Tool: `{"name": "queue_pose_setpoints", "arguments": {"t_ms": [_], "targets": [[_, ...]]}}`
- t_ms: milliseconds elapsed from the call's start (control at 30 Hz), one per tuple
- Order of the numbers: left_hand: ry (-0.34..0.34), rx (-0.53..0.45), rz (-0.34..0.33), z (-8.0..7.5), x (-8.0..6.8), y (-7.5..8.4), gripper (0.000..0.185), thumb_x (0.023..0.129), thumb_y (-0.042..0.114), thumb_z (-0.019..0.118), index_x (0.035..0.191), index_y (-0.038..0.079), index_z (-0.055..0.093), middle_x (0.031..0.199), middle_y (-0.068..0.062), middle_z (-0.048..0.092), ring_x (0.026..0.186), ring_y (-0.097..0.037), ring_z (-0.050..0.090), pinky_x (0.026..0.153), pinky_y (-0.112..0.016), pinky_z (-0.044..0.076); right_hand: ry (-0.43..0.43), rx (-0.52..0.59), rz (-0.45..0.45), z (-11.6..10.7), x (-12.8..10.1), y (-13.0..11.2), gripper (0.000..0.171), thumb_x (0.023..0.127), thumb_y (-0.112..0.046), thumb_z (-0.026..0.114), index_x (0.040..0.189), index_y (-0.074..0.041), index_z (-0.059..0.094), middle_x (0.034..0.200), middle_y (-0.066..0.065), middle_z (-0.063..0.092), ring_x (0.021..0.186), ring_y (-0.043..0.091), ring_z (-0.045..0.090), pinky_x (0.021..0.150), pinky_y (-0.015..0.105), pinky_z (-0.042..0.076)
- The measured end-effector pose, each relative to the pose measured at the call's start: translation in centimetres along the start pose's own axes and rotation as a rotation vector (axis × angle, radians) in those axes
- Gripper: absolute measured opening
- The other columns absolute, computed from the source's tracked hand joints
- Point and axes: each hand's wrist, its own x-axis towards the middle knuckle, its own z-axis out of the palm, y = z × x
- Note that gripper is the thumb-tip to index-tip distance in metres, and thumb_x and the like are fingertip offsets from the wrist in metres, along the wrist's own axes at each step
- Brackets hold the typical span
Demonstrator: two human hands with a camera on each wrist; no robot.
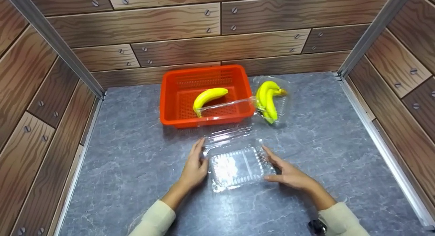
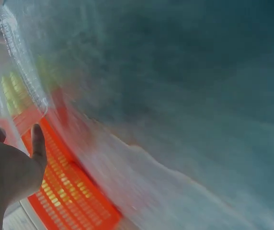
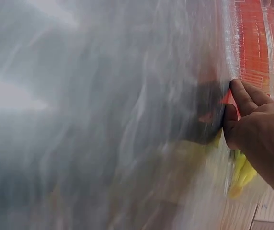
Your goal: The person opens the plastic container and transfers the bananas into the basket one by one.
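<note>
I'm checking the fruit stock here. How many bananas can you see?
3. One banana lies alone in the orange basket. Two more, a joined pair of bananas, lie right of the basket in clear plastic packaging. More could be hidden behind the pair.

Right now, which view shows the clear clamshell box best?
Head view: the clear clamshell box lies open and whole on the table, between the left hand and the right hand. Both wrist views are motion-blurred, showing only a ribbed edge of it.
</note>
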Motion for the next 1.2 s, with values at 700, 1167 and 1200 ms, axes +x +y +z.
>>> {"name": "queue_pose_setpoints", "arguments": {"t_ms": [700, 1167, 1200], "targets": [[0.357, -0.091, -0.231, -9.2, -3.9, -5.4, 0.073, 0.084, -0.021, 0.049, 0.154, 0.000, 0.051, 0.149, -0.024, 0.058, 0.125, -0.042, 0.064, 0.084, -0.014, 0.050, -0.224, -0.179, -0.094, 8.4, 7.7, -6.3, 0.109, 0.097, -0.055, 0.073, 0.172, -0.039, -0.004, 0.179, 0.012, 0.017, 0.159, 0.047, 0.036, 0.131, 0.063, 0.029], [0.446, -0.050, -0.339, -16.2, -4.8, -8.8, 0.066, 0.093, -0.018, 0.045, 0.155, 0.003, 0.052, 0.154, -0.022, 0.058, 0.117, -0.001, 0.061, 0.085, -0.005, 0.046, -0.256, -0.185, -0.127, 14.4, 13.2, -10.6, 0.111, 0.096, -0.060, 0.072, 0.169, -0.045, -0.010, 0.179, 0.009, 0.019, 0.163, 0.035, 0.033, 0.134, 0.051, 0.027], [0.452, -0.045, -0.340, -16.6, -4.8, -9.1, 0.064, 0.094, -0.017, 0.045, 0.154, 0.003, 0.052, 0.154, -0.021, 0.058, 0.114, 0.004, 0.060, 0.087, -0.004, 0.046, -0.253, -0.184, -0.127, 14.7, 13.5, -10.8, 0.111, 0.096, -0.060, 0.072, 0.169, -0.045, -0.010, 0.179, 0.009, 0.020, 0.163, 0.035, 0.033, 0.135, 0.051, 0.027]]}}
